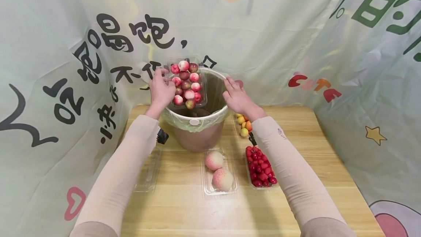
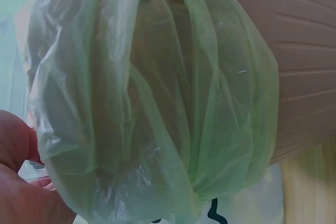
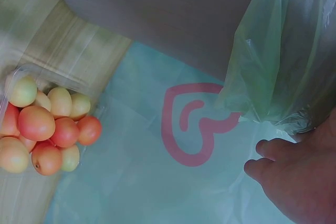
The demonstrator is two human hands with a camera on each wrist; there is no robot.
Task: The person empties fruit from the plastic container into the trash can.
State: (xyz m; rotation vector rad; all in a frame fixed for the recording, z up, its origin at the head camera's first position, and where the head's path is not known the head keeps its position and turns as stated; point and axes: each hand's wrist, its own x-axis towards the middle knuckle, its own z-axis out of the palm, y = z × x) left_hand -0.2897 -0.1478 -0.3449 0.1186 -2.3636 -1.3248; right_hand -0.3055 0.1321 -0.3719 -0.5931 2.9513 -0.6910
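The left hand [image 1: 162, 92] is gripping a clear plastic tray of small red-and-cream fruits [image 1: 186, 83], tilting it over the brown bin lined with a green bag [image 1: 197, 123]; the right hand [image 1: 237, 97] is resting relaxed on its rim.

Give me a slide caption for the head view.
Left hand tilts a tray of plums over the lined bin.
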